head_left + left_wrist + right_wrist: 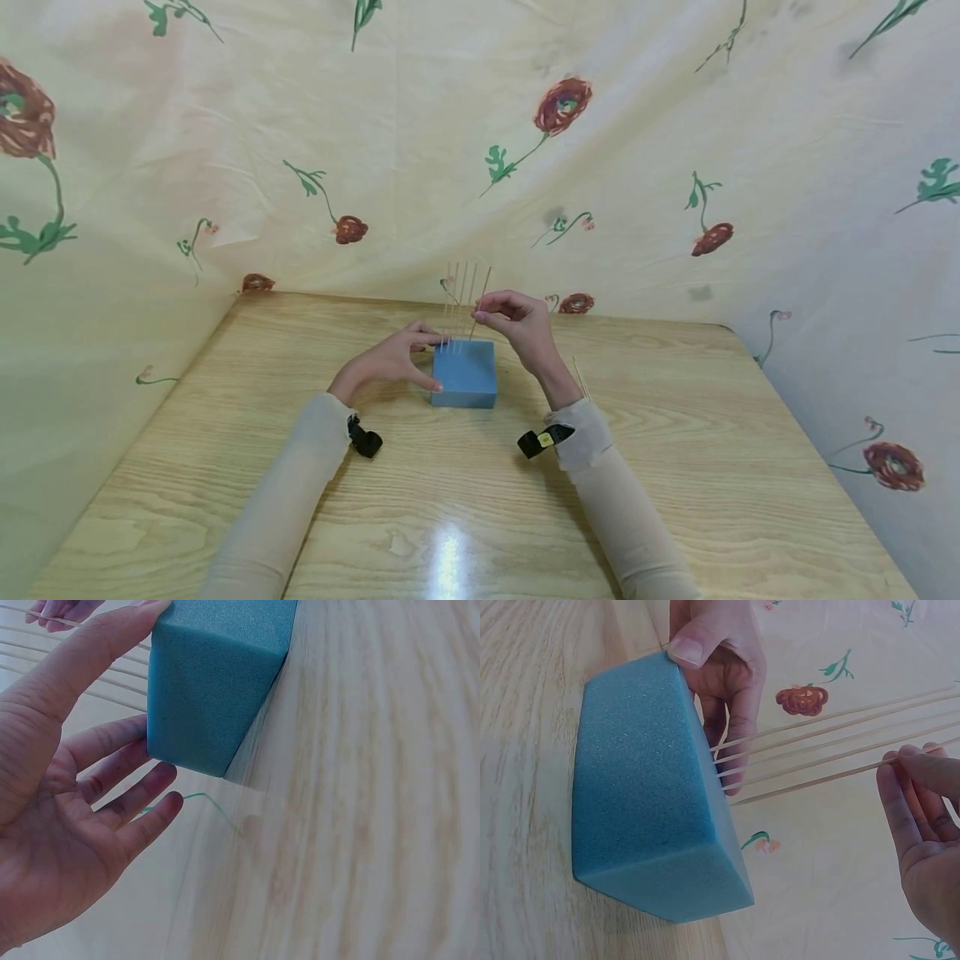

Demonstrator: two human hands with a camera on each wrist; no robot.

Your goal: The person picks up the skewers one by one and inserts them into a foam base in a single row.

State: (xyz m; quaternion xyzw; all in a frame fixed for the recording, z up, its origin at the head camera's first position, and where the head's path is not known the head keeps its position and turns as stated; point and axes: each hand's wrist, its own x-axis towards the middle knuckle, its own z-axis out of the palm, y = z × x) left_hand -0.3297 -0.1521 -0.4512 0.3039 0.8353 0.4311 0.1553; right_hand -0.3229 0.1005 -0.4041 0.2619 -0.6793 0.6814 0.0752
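A blue foam block [465, 372] lies on the wooden table. Several thin wooden sticks [817, 722] stand in a row out of its top, towards the left and back. My left hand [386, 357] holds the block at its left side, thumb on the near edge and index finger by the far edge; its other fingers spread loosely beyond. Between thumb and fingertips my right hand [521, 325] pinches another thin wooden stick [802, 785] about midway up. That stick leans slightly right, its lower end at the block's top, beside the row.
More thin sticks [582, 379] lie on the table [675, 467] just right of my right wrist, partly hidden by it. A flower-printed cloth [420, 150] hangs along the back and sides of the table. Both wrists wear black camera bands.
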